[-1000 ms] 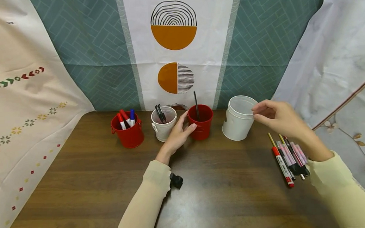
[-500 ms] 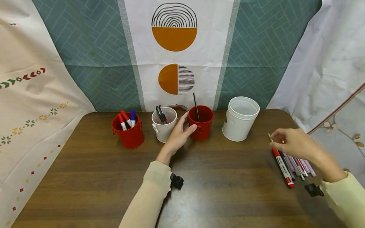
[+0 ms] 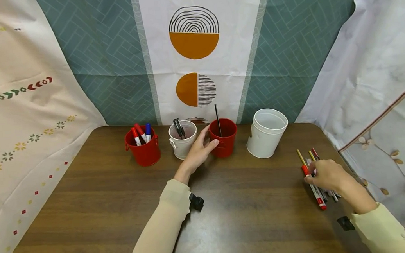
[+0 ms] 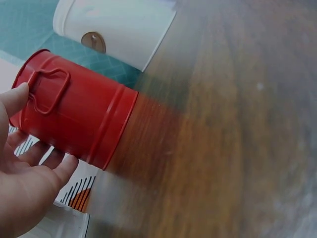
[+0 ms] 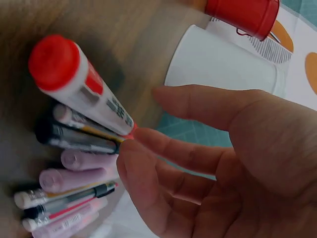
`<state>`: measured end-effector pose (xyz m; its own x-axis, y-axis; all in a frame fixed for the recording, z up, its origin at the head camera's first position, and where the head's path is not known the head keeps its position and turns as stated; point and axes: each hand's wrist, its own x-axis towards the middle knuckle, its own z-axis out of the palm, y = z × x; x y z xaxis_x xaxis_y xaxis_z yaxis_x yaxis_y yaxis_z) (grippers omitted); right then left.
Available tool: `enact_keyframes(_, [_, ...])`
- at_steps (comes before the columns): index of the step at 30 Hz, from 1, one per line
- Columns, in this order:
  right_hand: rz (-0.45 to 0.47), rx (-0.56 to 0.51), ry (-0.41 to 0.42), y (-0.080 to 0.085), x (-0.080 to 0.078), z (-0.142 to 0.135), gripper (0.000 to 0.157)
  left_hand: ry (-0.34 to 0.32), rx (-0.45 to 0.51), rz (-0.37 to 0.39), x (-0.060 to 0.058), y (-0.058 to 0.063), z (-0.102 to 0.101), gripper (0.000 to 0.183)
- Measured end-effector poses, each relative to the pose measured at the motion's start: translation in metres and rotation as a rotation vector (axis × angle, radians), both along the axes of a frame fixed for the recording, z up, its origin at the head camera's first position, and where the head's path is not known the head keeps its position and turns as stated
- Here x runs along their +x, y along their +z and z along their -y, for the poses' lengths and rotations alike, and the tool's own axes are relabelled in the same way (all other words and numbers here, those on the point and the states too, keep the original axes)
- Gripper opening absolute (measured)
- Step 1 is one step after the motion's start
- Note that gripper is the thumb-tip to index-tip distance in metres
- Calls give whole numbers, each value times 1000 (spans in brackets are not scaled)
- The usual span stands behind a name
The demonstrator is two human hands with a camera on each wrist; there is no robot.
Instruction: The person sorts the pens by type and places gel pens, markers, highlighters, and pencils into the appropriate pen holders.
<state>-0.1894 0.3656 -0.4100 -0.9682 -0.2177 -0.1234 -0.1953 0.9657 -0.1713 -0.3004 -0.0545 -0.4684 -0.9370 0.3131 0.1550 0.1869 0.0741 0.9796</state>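
Observation:
My left hand [image 3: 198, 149] holds a small red bucket [image 3: 227, 142], its thumb at the wire handle and the other fingers along the side. One thin black stick, perhaps a pencil, [image 3: 217, 117] stands in that bucket. At the right, my right hand [image 3: 327, 174] is over a row of pens and pencils on the table. Nearest to it is a thick red-and-white marker [image 5: 104, 96]. The right wrist view has the thumb apart from the fingers, whose tips are by the marker's far end. Purple pens [image 5: 74, 178] and a black-capped pen [image 5: 69, 136] lie alongside.
A red bucket [image 3: 146, 154] with red and blue markers stands at left. Beside the left hand is a small white bucket [image 3: 181, 148] with black pens. A taller white bucket [image 3: 262, 142] stands right of the held one. Fabric hangs behind the wooden table [image 3: 230, 218].
From beside the tall white bucket, my right hand has moved down and toward me to the pens, reaching the red-and-white marker. The left hand stays at the red bucket.

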Motion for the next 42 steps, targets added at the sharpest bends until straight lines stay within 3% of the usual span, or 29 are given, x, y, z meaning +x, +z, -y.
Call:
enact_keyframes(13, [-12, 12, -32, -8, 0, 8, 34, -9, 26, -32, -2, -3, -1, 70])
enact_keyframes(18, [-29, 10, -8, -15, 2, 11, 37, -2, 21, -32, -3, -5, -2, 70])
enact_keyframes(23, [-53, 37, 3, -17, 2, 16, 35, -2, 22, -42, -3, -6, -2, 70])
enact_keyframes(27, [-13, 38, 6, -12, 0, 19, 29, -8, 38, -44, -3, -5, -1, 70])
enact_keyframes(31, [60, -43, 9, -7, 0, 22, 23, -17, 52, -40, -3, -5, -1, 71])
enact_keyframes(36, [121, -272, 37, 1, -3, 27, 20, -14, 48, -39, -4, -5, -2, 71])
enact_keyframes(42, [79, -480, 112, 9, -13, 37, 21, 3, 32, -43, -3, -6, -2, 69])
